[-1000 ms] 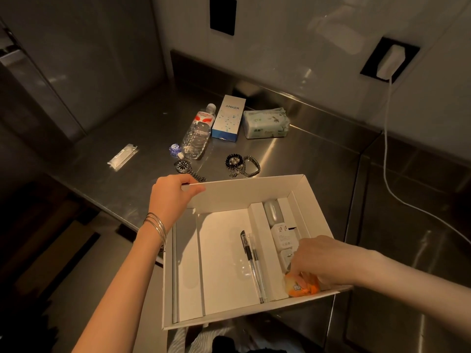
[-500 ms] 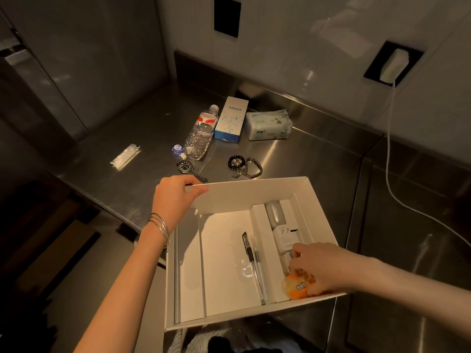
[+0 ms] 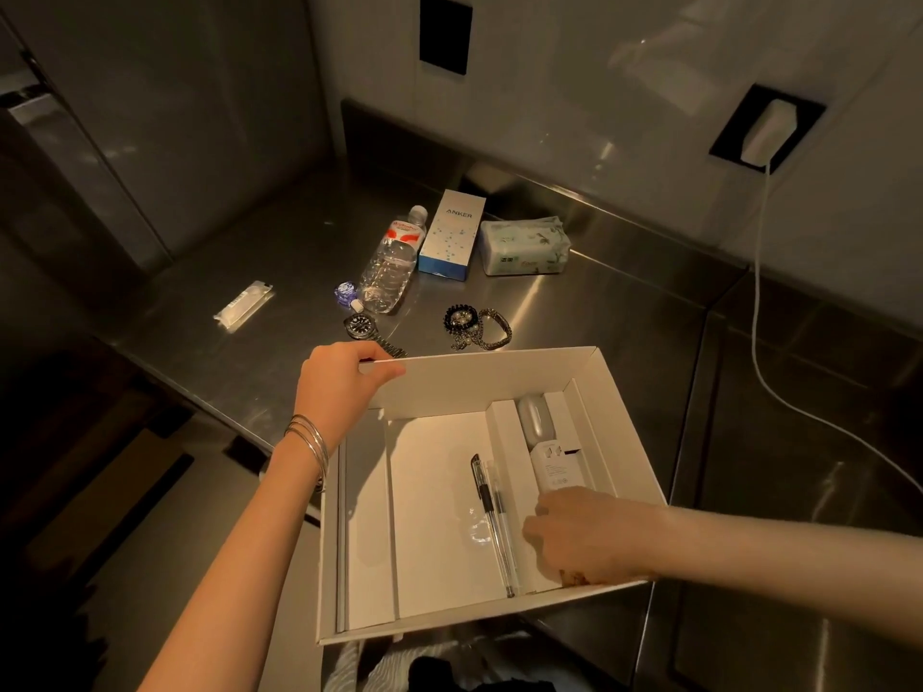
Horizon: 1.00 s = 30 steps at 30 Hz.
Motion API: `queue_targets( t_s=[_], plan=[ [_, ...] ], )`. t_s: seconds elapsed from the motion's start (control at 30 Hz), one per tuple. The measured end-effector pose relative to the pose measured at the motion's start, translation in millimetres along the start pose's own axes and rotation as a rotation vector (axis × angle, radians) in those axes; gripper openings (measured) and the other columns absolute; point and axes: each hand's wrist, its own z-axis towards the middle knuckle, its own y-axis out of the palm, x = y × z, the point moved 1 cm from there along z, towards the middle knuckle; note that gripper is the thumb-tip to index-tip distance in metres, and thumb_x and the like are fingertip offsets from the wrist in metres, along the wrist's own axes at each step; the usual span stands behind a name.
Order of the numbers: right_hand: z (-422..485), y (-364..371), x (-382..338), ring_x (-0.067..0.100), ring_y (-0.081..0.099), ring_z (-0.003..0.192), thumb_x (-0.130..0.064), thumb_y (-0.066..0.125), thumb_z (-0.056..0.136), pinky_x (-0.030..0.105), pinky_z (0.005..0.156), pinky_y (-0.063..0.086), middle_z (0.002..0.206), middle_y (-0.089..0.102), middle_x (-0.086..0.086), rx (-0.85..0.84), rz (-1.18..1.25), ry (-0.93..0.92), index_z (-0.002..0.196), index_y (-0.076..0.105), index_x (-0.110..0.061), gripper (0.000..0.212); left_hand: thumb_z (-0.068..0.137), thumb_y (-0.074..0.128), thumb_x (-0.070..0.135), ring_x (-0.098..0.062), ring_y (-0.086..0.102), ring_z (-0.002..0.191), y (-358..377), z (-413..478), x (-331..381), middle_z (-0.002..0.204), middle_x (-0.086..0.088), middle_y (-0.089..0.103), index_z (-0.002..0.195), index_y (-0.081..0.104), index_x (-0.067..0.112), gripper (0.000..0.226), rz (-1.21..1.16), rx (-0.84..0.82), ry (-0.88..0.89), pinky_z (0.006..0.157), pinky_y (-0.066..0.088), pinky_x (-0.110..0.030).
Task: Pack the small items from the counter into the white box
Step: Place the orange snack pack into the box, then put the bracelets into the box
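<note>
The white box [image 3: 499, 363] sits at the counter's front edge, partly overhanging it. My left hand [image 3: 339, 387] grips its far left corner. My right hand [image 3: 584, 536] is low in the right compartment, closed over a small orange item [image 3: 569, 576] that is almost hidden. Beyond it in that compartment lie a white plug adapter [image 3: 554, 467] and a grey oval case [image 3: 537, 417]. Two pens [image 3: 492, 516] lie in the middle section. On the counter past the box are a watch [image 3: 359, 326], bracelets [image 3: 477, 324] and a small blue item [image 3: 345, 293].
Farther back lie a water bottle [image 3: 392, 267], a blue and white carton [image 3: 452, 234] and a tissue pack [image 3: 524, 245]. A clear wrapped packet [image 3: 243, 306] lies at the left. A white cable [image 3: 756, 292] hangs from a wall charger [image 3: 766, 132] across the right counter.
My right hand has pushed lower into the right compartment and now covers nearly all of the orange item. My left hand has kept its hold on the box corner.
</note>
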Motion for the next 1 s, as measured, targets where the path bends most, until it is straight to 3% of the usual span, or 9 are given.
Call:
queue_targets(
  t_s=[0.13,0.37,0.63,0.73,0.87,1.0],
  plan=[
    [-26,-8,34,0.015,0.042,0.117,-0.025,0.064,0.083,0.03,0.101,0.039,0.13,0.045,-0.003,-0.067,0.351,0.089,0.131,0.048,-0.023,0.051,0.079,0.066,0.035,-0.018,0.06,0.073,0,1,1,0.077,-0.001,0.066,0.084,0.071,0.018,0.019,-0.006,-0.001,0.002,0.073,0.049,-0.031],
    [-20,10,23,0.019,0.062,0.092,-0.016,0.054,0.09,0.031,0.086,0.051,0.101,0.065,0.005,-0.004,0.259,0.252,0.1,0.063,-0.013,0.014,0.079,0.067,0.034,-0.019,0.061,0.073,-1,-1,2,0.079,-0.003,0.069,0.083,0.072,0.019,0.016,-0.011,-0.001,0.002,0.072,0.051,-0.033],
    [-21,1,33,0.017,0.06,0.1,-0.019,0.062,0.085,0.023,0.088,0.045,0.11,0.066,0.003,-0.025,0.439,0.287,0.107,0.066,-0.014,0.023,0.079,0.067,0.033,-0.016,0.06,0.072,-2,-1,4,0.075,0.0,0.067,0.083,0.072,0.018,0.016,-0.013,-0.002,-0.012,0.072,0.05,-0.031],
    [-32,-15,42,0.004,0.059,0.098,-0.024,0.063,0.086,0.016,0.088,0.047,0.11,0.065,-0.008,0.124,0.542,0.285,0.111,0.065,-0.024,0.025,0.079,0.067,0.033,-0.013,0.06,0.071,-2,-1,4,0.073,0.004,0.065,0.082,0.072,0.02,0.014,-0.021,-0.006,-0.02,0.071,0.051,-0.03],
    [-60,-63,71,-0.003,0.061,0.089,-0.023,0.064,0.085,0.006,0.082,0.047,0.093,0.058,-0.023,0.495,0.513,0.292,0.104,0.067,-0.024,0.02,0.08,0.067,0.031,-0.009,0.058,0.07,-2,-2,5,0.073,0.005,0.063,0.083,0.072,0.02,0.013,-0.024,-0.003,-0.019,0.068,0.047,-0.025],
    [-58,-107,107,0.0,0.064,0.089,-0.013,0.066,0.082,0.007,0.079,0.049,0.085,0.061,-0.02,0.778,0.603,0.237,0.097,0.069,-0.018,0.016,0.079,0.068,0.031,-0.011,0.059,0.071,-2,-2,6,0.07,0.006,0.064,0.077,0.072,0.023,0.009,-0.022,0.009,-0.036,0.067,0.046,-0.027]
  ],
)
